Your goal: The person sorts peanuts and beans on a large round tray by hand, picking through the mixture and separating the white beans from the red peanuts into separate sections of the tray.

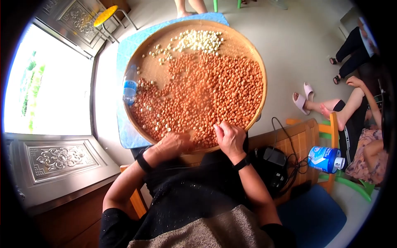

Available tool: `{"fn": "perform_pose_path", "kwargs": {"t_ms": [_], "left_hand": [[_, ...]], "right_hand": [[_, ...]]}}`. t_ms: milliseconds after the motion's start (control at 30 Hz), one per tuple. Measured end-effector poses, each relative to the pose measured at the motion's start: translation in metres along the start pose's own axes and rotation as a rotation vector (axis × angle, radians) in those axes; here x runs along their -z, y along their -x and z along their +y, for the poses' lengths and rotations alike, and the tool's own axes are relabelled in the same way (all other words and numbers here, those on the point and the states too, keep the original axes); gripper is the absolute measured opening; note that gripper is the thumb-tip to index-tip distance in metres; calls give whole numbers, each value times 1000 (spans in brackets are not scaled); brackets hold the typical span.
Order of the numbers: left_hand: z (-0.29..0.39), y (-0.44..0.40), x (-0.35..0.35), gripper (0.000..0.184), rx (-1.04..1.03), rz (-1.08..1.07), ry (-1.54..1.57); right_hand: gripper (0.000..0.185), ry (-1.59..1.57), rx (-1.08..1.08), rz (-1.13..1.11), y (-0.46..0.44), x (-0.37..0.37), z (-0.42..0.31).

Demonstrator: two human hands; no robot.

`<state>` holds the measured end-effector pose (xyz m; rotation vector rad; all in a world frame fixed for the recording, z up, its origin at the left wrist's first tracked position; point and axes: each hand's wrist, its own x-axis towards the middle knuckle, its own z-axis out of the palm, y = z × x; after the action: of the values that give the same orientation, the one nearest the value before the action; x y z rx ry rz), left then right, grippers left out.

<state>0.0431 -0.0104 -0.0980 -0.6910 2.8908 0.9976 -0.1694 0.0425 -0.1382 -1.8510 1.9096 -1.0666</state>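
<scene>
A wide round woven tray (264, 87) holds a large spread of reddish-brown seeds (206, 89), which look like lotus seeds. A smaller pile of cream-white seeds (202, 40) lies at its far side. Over the near edge, slightly left of centre, my left hand (175, 142) hovers low by the brown seeds; its fingers are smeared by motion. My right hand (230, 138) is at the near right edge, thumb and fingers pinched together. Whatever it pinches is hidden. Both wrists wear dark bands.
A plastic bottle (130, 89) leans inside the tray's left edge. The tray rests on a blue-covered table (124, 53). At right, a wooden bench (297, 134) bears cables and a blue-and-white container (324, 160). A yellow stool (106, 15) stands back left. Other people are at right and behind the table.
</scene>
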Motion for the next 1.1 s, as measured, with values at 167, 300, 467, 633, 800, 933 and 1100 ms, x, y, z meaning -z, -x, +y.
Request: {"fn": "perform_pose_path", "kwargs": {"t_ms": [167, 300, 467, 633, 800, 933, 1100], "left_hand": [[7, 0, -6, 4, 53, 31, -99], [1, 7, -30, 14, 100, 112, -232], [18, 10, -34, 24, 244, 247, -281], [27, 7, -30, 25, 292, 255, -282], [32, 6, -31, 26, 295, 260, -310], [37, 5, -30, 25, 316, 280, -345], [27, 8, -24, 17, 345, 341, -437]], "right_hand": [[19, 49, 27, 9, 1, -1, 3], [26, 14, 3, 28, 2, -4, 3], [24, 39, -7, 27, 3, -5, 2], [25, 61, -15, 24, 4, -6, 2], [24, 56, -37, 5, 4, -9, 4], [24, 25, -24, 26, 4, -6, 3], [25, 76, -22, -6, 5, -8, 6]]}}
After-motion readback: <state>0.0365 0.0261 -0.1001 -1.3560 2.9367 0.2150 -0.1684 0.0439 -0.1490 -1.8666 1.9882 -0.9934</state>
